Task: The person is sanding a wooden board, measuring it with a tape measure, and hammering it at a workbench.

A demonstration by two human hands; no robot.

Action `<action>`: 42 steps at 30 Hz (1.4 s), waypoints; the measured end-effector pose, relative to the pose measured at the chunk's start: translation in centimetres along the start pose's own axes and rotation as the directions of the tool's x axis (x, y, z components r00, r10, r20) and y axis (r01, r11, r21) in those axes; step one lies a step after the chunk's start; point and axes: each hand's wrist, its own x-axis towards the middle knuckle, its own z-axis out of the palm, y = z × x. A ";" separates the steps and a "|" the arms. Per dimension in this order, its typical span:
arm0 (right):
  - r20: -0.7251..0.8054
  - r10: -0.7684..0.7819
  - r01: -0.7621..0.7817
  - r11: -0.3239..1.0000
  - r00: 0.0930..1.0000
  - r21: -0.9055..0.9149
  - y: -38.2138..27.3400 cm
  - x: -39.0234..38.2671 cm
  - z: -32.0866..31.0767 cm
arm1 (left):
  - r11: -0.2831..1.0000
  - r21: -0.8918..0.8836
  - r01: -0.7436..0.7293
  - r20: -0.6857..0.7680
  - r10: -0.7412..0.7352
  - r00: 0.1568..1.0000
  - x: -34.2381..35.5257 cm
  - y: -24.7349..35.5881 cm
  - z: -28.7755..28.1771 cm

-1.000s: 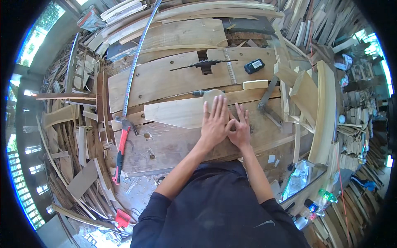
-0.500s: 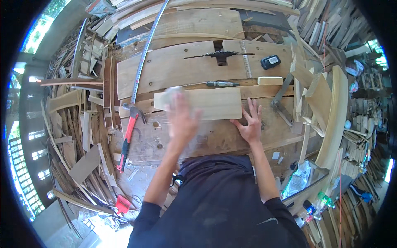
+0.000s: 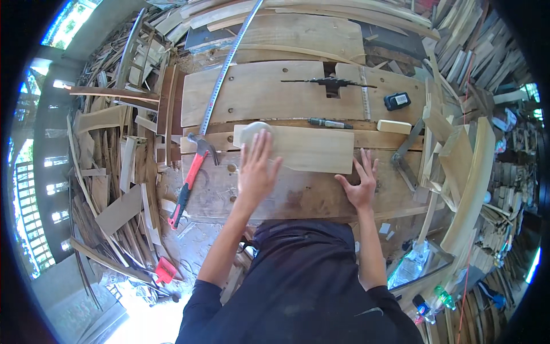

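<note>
A pale rectangular wooden board (image 3: 314, 150) lies flat on the workbench in front of me. My left hand (image 3: 256, 172) is over its left part, fingers stretched out flat on a round, pale disc (image 3: 250, 133) that looks like a sanding disc. The disc's lower right part is hidden under those fingers. At the board's right end, my right hand (image 3: 361, 182) rests with fingers spread, the thumb at the near corner and the fingertips along the end edge.
A claw hammer (image 3: 191, 179) with a red and black handle lies left of the board. Beyond the board are a marker pen (image 3: 330, 123), a small wood block (image 3: 394, 126), a black battery-like block (image 3: 397, 101) and a saw blade (image 3: 332, 82) in its slot. A long metal ruler (image 3: 229, 63) crosses the far left.
The whole view has shifted, so the bench sits further right in it. My left hand, blurred by motion before, now shows sharply on the disc. My right hand stays at the board's end.
</note>
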 end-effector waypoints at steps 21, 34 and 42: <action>0.153 -0.102 0.089 0.992 0.983 0.086 -2.4 4.5 0.3 | 1.000 -0.015 0.024 -0.068 -0.025 0.997 1.2 2.3 1.5; 0.008 -0.134 0.131 0.978 0.991 0.162 -1.2 4.1 1.7 | 0.961 -0.066 -0.269 0.210 0.277 0.938 2.0 3.3 1.9; -0.025 -0.133 0.135 0.977 0.991 0.167 -1.9 4.6 0.8 | 0.995 0.095 -0.011 -0.019 0.013 1.000 1.5 -0.9 0.5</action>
